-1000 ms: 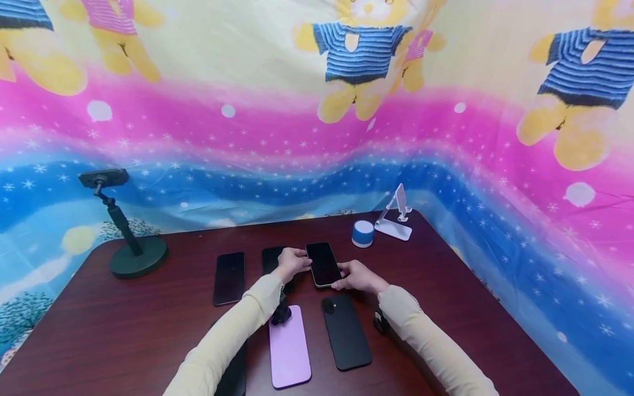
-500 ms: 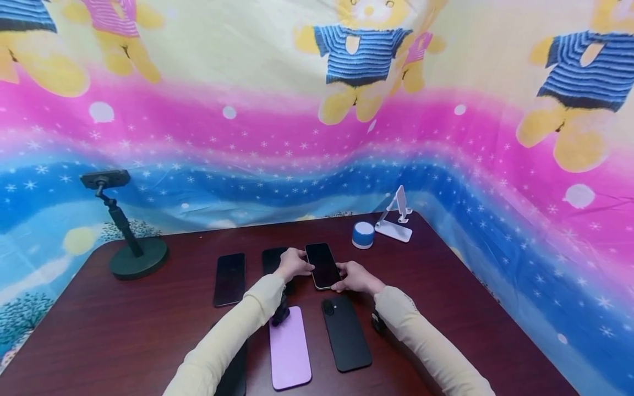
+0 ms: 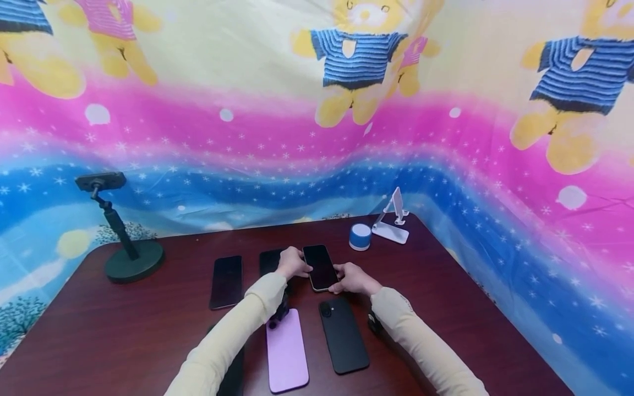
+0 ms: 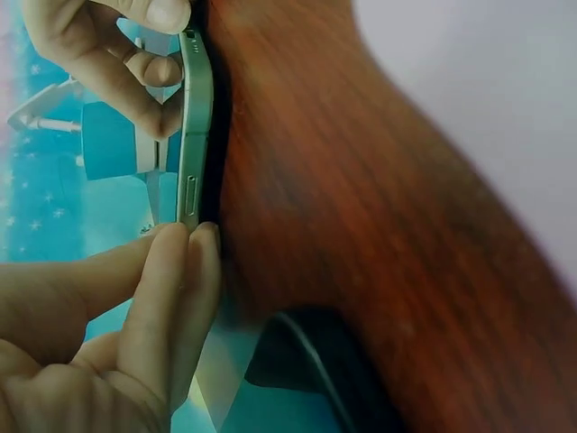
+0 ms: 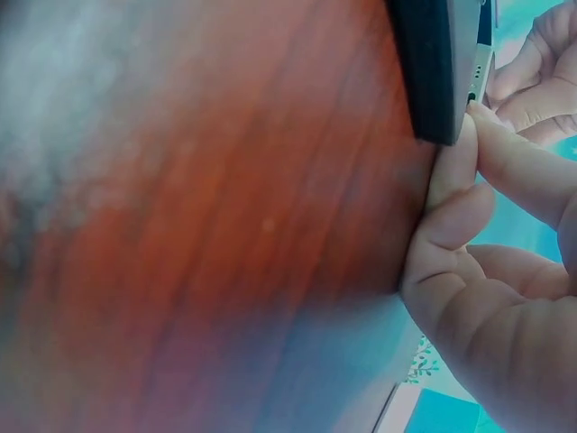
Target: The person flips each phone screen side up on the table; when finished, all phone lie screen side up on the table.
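Observation:
A black-screened smartphone (image 3: 320,268) with a pale metal frame lies face up between my hands on the dark red table. My left hand (image 3: 293,264) pinches its left long edge; in the left wrist view the fingertips (image 4: 185,239) meet at the frame's side, near a button. At the lower right corner, my right hand (image 3: 354,279) grips the phone between thumb and fingers. The right wrist view shows the thumb and fingers (image 5: 451,216) close together at that corner. Under the left hand, a second dark phone (image 3: 269,260) is partly hidden.
Nearer lie a black phone (image 3: 344,335) back up, a lilac phone (image 3: 287,352) and a dark phone (image 3: 233,374) under the left sleeve. Another phone (image 3: 226,281) lies left. Behind stand a green phone stand (image 3: 134,261), a blue-and-white cylinder (image 3: 360,237) and a white stand (image 3: 391,233).
The head view has shifted slightly, moving the whole scene a little left and down. Both hands keep their hold on the same phone, which stays in place.

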`<control>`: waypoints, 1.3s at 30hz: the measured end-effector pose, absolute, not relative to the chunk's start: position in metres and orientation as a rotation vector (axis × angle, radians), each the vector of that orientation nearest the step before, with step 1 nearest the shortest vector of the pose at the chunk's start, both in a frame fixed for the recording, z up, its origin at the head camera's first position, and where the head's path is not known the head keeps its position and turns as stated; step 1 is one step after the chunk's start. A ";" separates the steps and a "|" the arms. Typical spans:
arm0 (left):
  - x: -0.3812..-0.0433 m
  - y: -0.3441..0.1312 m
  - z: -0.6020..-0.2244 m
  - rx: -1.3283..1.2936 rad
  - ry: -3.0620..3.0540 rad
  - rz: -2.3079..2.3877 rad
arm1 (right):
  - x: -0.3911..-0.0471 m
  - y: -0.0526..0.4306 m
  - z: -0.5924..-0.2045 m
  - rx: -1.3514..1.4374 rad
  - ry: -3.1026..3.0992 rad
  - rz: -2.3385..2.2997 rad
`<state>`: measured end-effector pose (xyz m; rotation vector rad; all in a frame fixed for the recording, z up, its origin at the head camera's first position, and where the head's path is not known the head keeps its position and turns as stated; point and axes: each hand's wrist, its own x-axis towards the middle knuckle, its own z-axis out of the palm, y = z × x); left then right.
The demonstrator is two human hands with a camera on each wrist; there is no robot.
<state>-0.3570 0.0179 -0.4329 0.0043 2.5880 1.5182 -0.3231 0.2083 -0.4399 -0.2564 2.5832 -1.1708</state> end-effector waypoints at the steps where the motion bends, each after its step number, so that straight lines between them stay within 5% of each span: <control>1: -0.357 0.017 -0.432 -0.001 2.600 1.499 | -0.323 0.208 -0.439 -0.261 2.576 -1.177; 39: -0.352 0.013 -0.443 0.065 2.634 1.461 | -0.323 0.203 -0.438 -0.234 2.610 -1.141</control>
